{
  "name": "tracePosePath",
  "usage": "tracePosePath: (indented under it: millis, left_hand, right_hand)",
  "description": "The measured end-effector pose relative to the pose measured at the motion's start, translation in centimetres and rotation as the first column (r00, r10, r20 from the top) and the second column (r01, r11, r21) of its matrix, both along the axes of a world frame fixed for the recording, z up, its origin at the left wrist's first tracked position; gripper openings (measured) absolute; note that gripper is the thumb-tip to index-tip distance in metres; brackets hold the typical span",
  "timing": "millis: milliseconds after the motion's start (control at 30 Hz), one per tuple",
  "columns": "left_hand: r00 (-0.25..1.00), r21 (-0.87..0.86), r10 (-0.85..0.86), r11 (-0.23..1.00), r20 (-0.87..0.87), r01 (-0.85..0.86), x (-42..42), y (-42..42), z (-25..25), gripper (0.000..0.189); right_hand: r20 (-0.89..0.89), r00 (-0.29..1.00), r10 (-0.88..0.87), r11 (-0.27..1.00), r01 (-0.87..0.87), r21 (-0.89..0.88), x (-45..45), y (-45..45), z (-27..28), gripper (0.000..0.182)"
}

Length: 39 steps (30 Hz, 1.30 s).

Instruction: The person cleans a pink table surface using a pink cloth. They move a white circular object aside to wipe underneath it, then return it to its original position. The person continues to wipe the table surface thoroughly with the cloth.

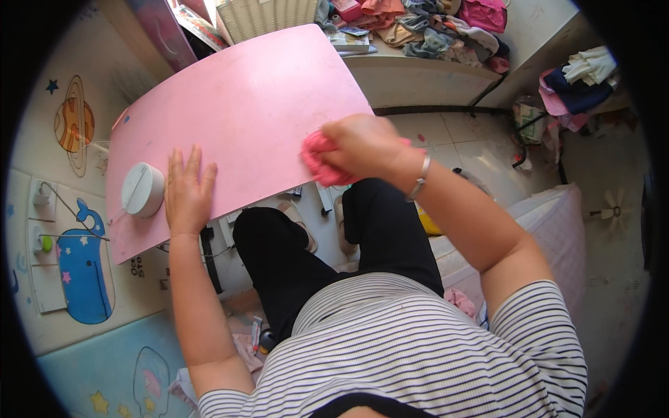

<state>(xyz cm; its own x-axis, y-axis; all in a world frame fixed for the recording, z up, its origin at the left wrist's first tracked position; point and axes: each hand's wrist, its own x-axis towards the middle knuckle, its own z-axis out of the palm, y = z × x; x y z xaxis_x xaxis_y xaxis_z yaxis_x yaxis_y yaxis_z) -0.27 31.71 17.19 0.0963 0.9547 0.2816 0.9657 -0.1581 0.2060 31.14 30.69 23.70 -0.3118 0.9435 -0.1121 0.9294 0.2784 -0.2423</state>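
Observation:
A pink tabletop (245, 109) spreads in front of me, with a few faint marks on it. My right hand (360, 146), slightly blurred, grips a crumpled pink-red cloth (321, 159) at the table's near right edge. The cloth is partly hidden under the fingers. My left hand (189, 193) rests palm down on the tabletop near its left end, fingers spread and holding nothing. Right beside its outer side stands a round white container (142, 189) with a cable by it.
A woven basket (266, 23) stands behind the table. Heaped clothes (439, 31) and books (347, 42) lie on a ledge at the back right. A wall socket strip (47, 245) with plugged cables is at left. A stool with clothes (580, 89) stands far right.

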Motion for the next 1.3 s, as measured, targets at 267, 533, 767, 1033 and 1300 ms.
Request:
tracePosePath:
  millis: [267, 533, 767, 1033, 1300]
  left_hand:
    - [1.000, -0.010, -0.010, 1.000, 0.001, 0.010, -0.5, -0.1, 0.1, 0.053]
    - [1.000, 0.025, -0.019, 1.000, 0.022, 0.019, 0.2, -0.3, -0.1, 0.053]
    - [0.999, 0.034, -0.040, 0.999, 0.035, 0.039, 0.6, 0.1, 0.5, 0.053]
    - [1.000, -0.026, 0.011, 1.000, 0.001, -0.011, 0.3, -0.7, 0.6, 0.052]
    - [0.999, 0.019, -0.033, 0.999, 0.039, 0.032, 0.2, -0.3, 0.7, 0.052]
  right_hand:
    - [-0.058, 0.995, 0.081, 0.995, -0.084, -0.052, -3.7, 0.5, -0.4, 0.029]
    - [0.073, 0.982, -0.176, 0.978, 0.165, 0.130, 3.6, 2.9, -0.1, 0.028]
    - [0.037, 0.972, -0.230, 0.961, 0.221, 0.166, 0.3, 9.3, -1.0, 0.030]
    - [0.081, 0.997, -0.010, 0.982, -0.006, 0.190, 1.2, 1.2, -1.2, 0.033]
    - [0.161, 0.970, -0.181, 0.974, 0.154, 0.168, 0.9, 12.4, -0.5, 0.035]
